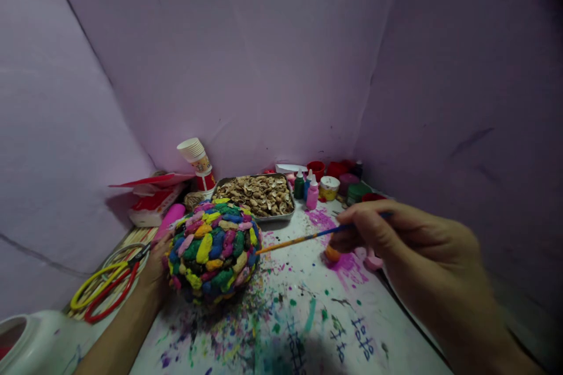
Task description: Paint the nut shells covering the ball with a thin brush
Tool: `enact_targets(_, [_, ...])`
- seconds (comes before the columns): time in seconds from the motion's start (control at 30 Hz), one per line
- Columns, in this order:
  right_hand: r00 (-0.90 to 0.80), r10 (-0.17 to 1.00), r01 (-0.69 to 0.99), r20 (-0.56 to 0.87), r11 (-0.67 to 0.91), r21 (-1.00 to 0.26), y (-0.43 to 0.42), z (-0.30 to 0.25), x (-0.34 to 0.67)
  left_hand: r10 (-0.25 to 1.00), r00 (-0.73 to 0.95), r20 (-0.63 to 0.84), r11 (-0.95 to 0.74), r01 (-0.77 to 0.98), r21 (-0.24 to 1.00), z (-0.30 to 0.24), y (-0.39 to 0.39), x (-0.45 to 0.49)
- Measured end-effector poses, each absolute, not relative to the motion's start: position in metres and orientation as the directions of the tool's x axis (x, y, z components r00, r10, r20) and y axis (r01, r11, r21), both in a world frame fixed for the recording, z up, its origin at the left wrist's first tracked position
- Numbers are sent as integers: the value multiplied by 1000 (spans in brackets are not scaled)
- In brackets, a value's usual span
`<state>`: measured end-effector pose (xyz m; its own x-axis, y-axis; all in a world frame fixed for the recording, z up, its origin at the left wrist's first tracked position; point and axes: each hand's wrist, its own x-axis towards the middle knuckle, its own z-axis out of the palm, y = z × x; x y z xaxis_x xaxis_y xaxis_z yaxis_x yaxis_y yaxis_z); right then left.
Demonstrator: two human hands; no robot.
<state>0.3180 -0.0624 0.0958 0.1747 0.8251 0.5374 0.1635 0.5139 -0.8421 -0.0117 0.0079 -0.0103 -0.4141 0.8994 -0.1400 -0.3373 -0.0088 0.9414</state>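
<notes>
— While the right hand pinches the brush, tip at the ball, how much looks painted?
— Nearly all that shows, it seems; dark gaps sit low down. The ball rests on the table, the left hand against its side, grip hidden.

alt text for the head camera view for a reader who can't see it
A right hand holds a thin paintbrush with its tip at a ball of multicoloured painted shells, while the left hand rests against the ball's other side. Behind, on the paint-splattered table, stand a tray of unpainted shells and small paint bottles.
</notes>
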Motion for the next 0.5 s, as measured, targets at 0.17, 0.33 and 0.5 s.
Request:
enact_targets(0.17, [62, 844, 34, 533, 532, -846, -60, 83, 300, 914, -354, -199, 48, -393, 918, -10, 9, -11])
enact_targets(0.33, [49, 826, 28, 561, 561, -827, -55, 76, 296, 913, -345, -216, 56, -418, 907, -5, 9, -8])
enact_targets(0.5, [62, 835, 41, 547, 546, -837, -53, 74, 294, 906, -358, -228, 61, -422, 904, -8, 9, -10])
